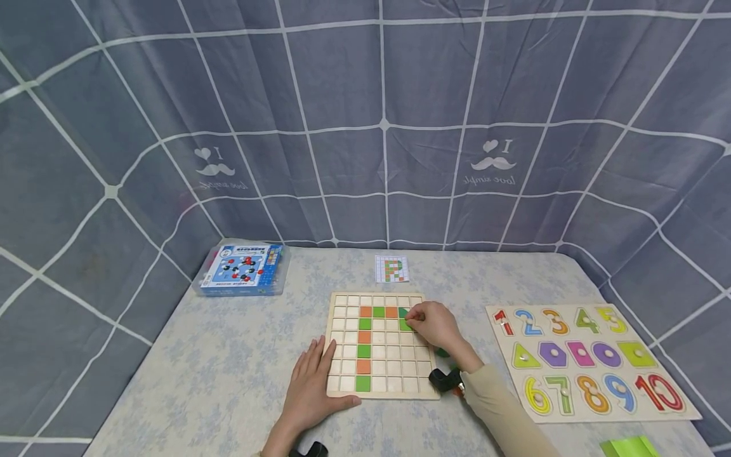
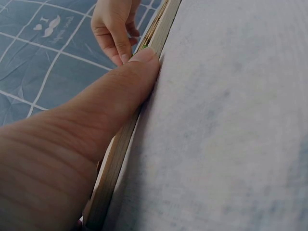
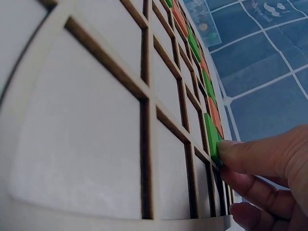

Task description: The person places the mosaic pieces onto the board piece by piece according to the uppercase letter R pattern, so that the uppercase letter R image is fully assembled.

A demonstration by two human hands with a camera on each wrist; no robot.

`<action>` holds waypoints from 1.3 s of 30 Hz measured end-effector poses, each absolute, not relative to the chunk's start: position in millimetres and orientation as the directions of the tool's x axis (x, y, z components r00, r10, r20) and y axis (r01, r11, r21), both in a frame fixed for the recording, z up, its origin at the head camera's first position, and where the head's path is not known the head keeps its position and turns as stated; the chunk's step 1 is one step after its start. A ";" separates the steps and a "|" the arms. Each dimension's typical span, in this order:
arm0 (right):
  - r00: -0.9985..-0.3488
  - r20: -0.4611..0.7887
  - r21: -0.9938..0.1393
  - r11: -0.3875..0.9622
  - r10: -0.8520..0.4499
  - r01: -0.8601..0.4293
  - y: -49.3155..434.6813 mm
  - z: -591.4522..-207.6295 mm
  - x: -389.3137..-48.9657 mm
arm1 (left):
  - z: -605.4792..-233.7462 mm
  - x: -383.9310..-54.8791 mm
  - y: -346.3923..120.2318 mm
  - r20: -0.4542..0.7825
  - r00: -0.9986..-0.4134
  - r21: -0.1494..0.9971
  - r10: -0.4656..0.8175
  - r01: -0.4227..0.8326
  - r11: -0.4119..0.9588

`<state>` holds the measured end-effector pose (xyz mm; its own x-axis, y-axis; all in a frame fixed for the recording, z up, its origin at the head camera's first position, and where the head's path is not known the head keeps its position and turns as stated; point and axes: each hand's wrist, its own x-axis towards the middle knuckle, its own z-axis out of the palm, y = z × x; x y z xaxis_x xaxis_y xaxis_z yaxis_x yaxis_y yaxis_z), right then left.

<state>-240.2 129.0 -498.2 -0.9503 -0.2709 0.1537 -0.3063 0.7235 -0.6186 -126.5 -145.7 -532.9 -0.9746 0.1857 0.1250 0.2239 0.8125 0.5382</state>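
A wooden grid board (image 1: 394, 384) lies on the table, with orange and green square tiles (image 1: 363, 350) in a column and along a row near its far side. My left hand (image 1: 311, 387) rests at the board's near left corner, fingers along the left side. Its thumb (image 2: 120, 91) lies against the near edge. Over the far right cells, my right hand (image 1: 435, 325) pinches a green tile (image 3: 211, 137) between thumb and fingers. The fingertips partly hide that tile. A darker green tile (image 1: 402, 312) shows just beyond them.
A small pattern card (image 1: 391, 269) lies behind the board. At the back left sits a clear plastic case (image 1: 242, 270) with a blue label. A number and shape puzzle board (image 1: 594, 362) lies to the right, with a bright green object (image 1: 630, 447) before it. Loose tiles (image 1: 442, 352) show beside the right wrist.
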 end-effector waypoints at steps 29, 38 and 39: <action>-0.951 0.214 -0.616 0.724 -0.224 -0.310 160.3 -491.0 -220.9 | -529.6 -125.7 -145.6 0.153 -0.969 0.539 0.193 0.245 0.806; -0.970 0.130 -0.617 0.748 -0.208 -0.243 184.4 -479.2 -205.4 | -532.7 -125.0 -145.3 0.217 -0.956 0.531 0.197 0.285 0.798; -0.970 0.126 -0.612 0.754 -0.207 -0.240 186.3 -479.0 -204.6 | -532.8 -125.0 -145.3 0.216 -0.957 0.534 0.195 0.283 0.797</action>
<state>-204.6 186.3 -479.0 -0.9703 -0.2067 0.1258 -0.2399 0.7536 -0.6119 -125.0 -145.3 -532.8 -0.9568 0.1951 0.2157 0.2828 0.7967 0.5341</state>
